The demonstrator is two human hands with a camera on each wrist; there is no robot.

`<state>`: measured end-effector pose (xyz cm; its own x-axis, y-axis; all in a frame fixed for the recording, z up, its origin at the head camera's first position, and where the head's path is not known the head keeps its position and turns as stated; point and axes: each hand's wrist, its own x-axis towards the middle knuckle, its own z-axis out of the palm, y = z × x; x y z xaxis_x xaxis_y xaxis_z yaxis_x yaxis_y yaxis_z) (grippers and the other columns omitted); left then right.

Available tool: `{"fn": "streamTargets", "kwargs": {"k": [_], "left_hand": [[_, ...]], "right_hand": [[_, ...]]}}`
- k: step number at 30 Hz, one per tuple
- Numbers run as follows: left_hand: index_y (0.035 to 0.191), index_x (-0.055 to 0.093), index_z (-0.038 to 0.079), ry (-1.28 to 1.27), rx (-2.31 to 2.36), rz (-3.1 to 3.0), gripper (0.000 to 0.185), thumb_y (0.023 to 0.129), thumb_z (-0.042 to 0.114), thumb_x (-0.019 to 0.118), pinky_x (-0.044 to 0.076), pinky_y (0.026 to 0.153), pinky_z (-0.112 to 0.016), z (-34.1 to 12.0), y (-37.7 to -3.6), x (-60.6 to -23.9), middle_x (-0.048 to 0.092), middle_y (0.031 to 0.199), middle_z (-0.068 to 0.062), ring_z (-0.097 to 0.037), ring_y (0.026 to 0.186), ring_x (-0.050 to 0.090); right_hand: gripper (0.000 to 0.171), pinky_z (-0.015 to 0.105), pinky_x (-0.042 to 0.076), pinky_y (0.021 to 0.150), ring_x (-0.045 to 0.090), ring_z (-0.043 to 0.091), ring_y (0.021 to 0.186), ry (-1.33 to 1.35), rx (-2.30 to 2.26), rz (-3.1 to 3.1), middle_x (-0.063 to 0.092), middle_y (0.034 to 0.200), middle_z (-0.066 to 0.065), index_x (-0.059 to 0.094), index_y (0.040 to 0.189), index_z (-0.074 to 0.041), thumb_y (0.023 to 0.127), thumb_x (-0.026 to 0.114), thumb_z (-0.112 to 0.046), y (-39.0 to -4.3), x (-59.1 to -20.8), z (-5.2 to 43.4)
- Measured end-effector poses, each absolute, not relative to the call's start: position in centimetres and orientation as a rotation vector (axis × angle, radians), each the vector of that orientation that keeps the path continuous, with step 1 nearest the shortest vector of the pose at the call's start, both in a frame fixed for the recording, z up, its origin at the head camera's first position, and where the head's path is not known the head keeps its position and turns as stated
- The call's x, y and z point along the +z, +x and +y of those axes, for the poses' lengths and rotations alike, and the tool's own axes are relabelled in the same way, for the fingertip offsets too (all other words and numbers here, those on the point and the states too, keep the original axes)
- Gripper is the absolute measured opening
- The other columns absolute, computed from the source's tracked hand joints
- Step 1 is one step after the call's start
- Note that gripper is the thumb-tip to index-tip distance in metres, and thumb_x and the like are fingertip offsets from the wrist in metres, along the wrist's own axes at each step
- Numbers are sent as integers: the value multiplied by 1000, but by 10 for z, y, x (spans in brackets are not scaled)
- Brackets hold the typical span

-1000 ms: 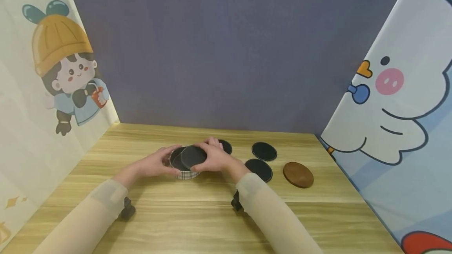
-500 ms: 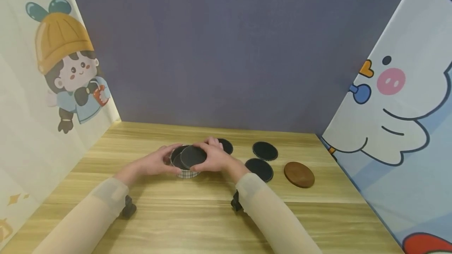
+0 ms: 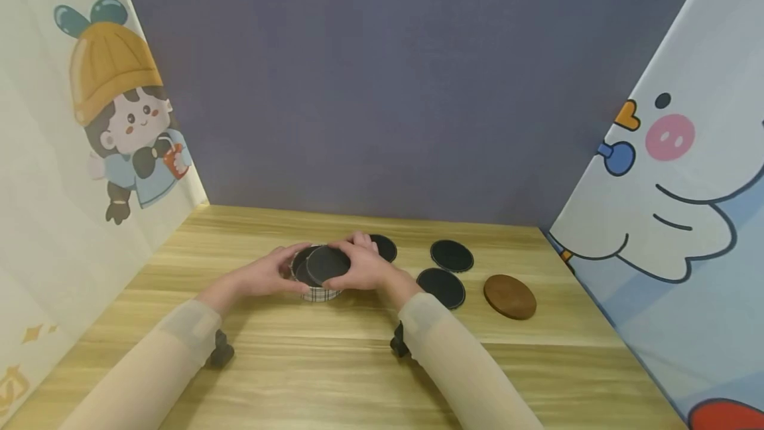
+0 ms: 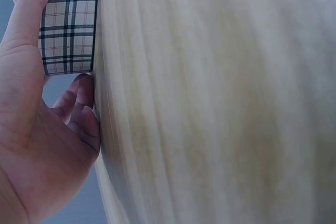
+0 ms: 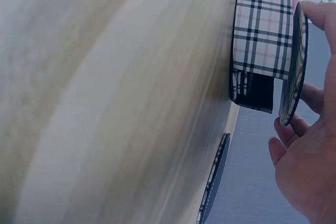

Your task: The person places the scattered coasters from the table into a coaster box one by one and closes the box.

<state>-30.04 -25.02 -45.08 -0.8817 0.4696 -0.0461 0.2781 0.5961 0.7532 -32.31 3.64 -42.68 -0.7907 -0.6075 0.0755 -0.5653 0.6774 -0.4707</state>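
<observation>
My left hand [image 3: 262,275] grips the side of a round plaid coaster holder [image 3: 321,294] on the table, thumb at the near side. The left wrist view shows its checked wall [image 4: 68,30] beside that hand. My right hand [image 3: 365,267] pinches a round black coaster [image 3: 327,266] by its edge, tilted over the right part of the holder's opening. In the right wrist view the coaster's plaid underside [image 5: 295,72] faces the holder, its upper edge close to the rim. A cut-out [image 5: 257,92] in the holder's wall shows a dark interior.
Right of the hands lie three black coasters on the wood-grain table [image 3: 310,363]: one partly behind my right hand [image 3: 385,248], one farther back [image 3: 451,255], one nearer [image 3: 442,288]. A brown round disc [image 3: 510,296] lies farther right. A grey panel [image 3: 382,85] stands behind.
The head view has shifted slightly, so the surroundings appear a little farther right. Both hands, the holder and the held coaster keep nearly the same pose.
</observation>
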Motion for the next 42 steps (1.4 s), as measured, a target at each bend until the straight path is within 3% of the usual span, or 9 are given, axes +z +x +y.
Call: {"fn": "streamTargets", "kwargs": {"k": [23, 36, 42], "left_hand": [[176, 24, 17, 619, 1180, 2574, 107, 94, 42, 89, 49, 118, -65, -254, -303, -455, 32, 162, -33, -49, 139, 57], [175, 27, 19, 630, 1180, 2581, 106, 93, 42, 90, 50, 117, -63, -252, -304, -454, 35, 160, -31, -47, 139, 57], [176, 27, 20, 627, 1174, 2570, 105, 94, 42, 89, 51, 114, -60, -251, -303, -453, 33, 161, -30, -44, 138, 56]], "right_hand": [[94, 45, 39, 105, 40, 26, 128, -972, -731, 2802, 45, 151, 7, 51, 165, -25, 85, 85, -60, -324, -425, 29], [89, 52, 33, 121, 41, 24, 136, -983, -772, 2787, 47, 150, 6, 54, 163, -27, 86, 86, -57, -328, -434, 21], [86, 45, 35, 112, 42, 22, 132, -1003, -753, 2793, 49, 149, 5, 56, 161, -29, 86, 87, -56, -329, -433, 19]]}}
